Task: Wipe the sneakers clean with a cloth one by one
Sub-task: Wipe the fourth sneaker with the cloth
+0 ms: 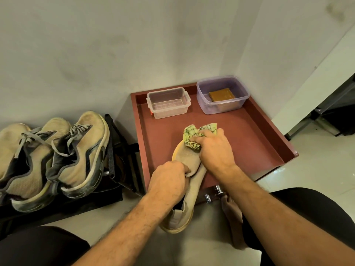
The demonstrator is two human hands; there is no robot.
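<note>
A beige knit sneaker (pixel 189 162) lies with its toe over the near edge of a red-brown tray table (pixel 259 143) and its heel toward me. My left hand (pixel 168 181) grips the sneaker at its middle, near the opening. My right hand (pixel 215 148) holds a bunched green-and-white cloth (pixel 192 135) against the sneaker's toe. Two beige lace-up sneakers (pixel 76 154) with grey laces stand on a black rack (pixel 123 150) at the left.
On the tray's far side stand a clear plastic box (pixel 169 102) and a purple-tinted tub (pixel 222 95) holding a brown block. A beige cloth (pixel 232 214) hangs by my right knee. Metal knobs (pixel 213 192) stick out under the tray. White walls close the corner.
</note>
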